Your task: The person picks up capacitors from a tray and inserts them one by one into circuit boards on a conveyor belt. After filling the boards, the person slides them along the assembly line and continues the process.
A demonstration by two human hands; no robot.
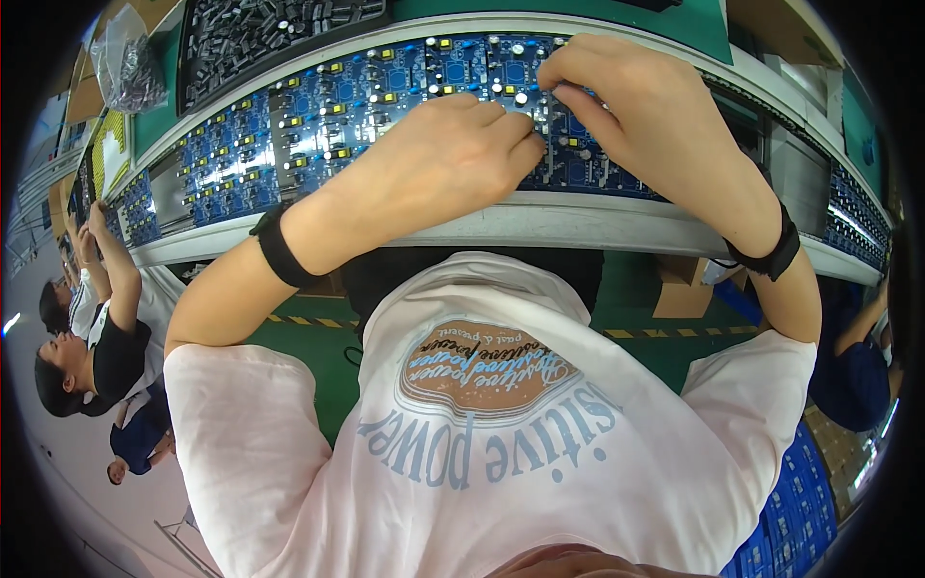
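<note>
A panel of blue circuit boards [332, 116] lies between the rails, dotted with yellow blocks, white and black round parts and small blue discs. Over its right part, my left hand [467, 149] is closed, knuckles up and fingertips bent down close to the boards. Its fingers hide whatever they may hold. My right hand [617, 91] hovers just right of it, thumb and forefinger closed near the board surface. Any part between those fingertips is too small or hidden to make out. A white capped cylindrical part [520, 98] stands on the board between the two hands.
Beyond the boards is a black tray [381, 12] of loose black parts, with a clear plastic bag [130, 72] left of it. A pale metal rail [434, 231] runs along the near side. Co-workers sit at far left and right. A cardboard box [682, 289] stands below.
</note>
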